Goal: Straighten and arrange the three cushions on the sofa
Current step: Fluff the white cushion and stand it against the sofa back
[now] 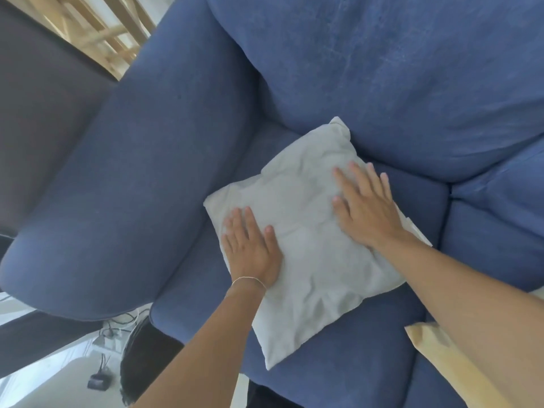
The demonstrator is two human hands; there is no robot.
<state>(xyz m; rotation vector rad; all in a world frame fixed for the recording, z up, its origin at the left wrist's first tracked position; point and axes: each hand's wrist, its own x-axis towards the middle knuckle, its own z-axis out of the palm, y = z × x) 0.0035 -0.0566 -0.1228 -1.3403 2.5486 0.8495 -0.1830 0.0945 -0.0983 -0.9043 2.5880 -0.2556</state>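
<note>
A pale grey, wrinkled cushion (306,248) lies flat on the seat of the blue sofa (382,343), close to the left armrest. My left hand (250,248) rests palm down on the cushion's left part, fingers spread. My right hand (365,210) presses flat on its right part, fingers spread too. Neither hand grips it. The corner of a yellow cushion (435,348) shows at the lower right, partly hidden under my right forearm. A third cushion is not in sight.
The sofa's wide left armrest (117,187) runs beside the cushion, and the blue back cushions (412,83) rise behind it. On the floor at the lower left lie cables and a small black device (98,381). A wooden frame (103,30) stands at the upper left.
</note>
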